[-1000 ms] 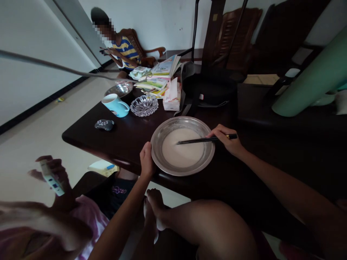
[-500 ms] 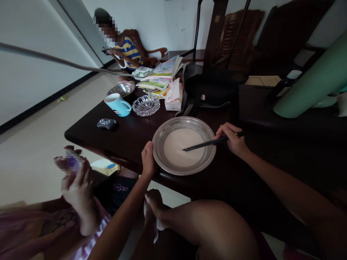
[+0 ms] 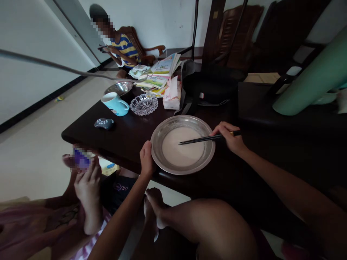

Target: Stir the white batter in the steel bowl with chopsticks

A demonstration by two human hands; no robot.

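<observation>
A round metal bowl (image 3: 159,159) stands at the near edge of the dark table, with a pale, milky liquid (image 3: 184,153) in it. My left hand (image 3: 146,159) grips the bowl's left rim, its fingers partly hidden behind the wall. In my right hand (image 3: 229,136), closed round their upper part, is a pair of black chopsticks (image 3: 199,139). They slant down to the left across the bowl's right rim, and their tips touch the liquid near its middle.
Left on the table (image 3: 124,135) are a game controller (image 3: 104,123), a blue mug (image 3: 115,104), a glass dish (image 3: 144,104) and another metal bowl (image 3: 119,88). Behind are tissues (image 3: 172,95), booklets (image 3: 159,74) and a black bag (image 3: 214,86). Two people sit nearby, one close at left.
The chopstick tips have moved up and slightly left through the liquid. My left hand stays on the rim. The person at left has shifted their hands and foot rightward.
</observation>
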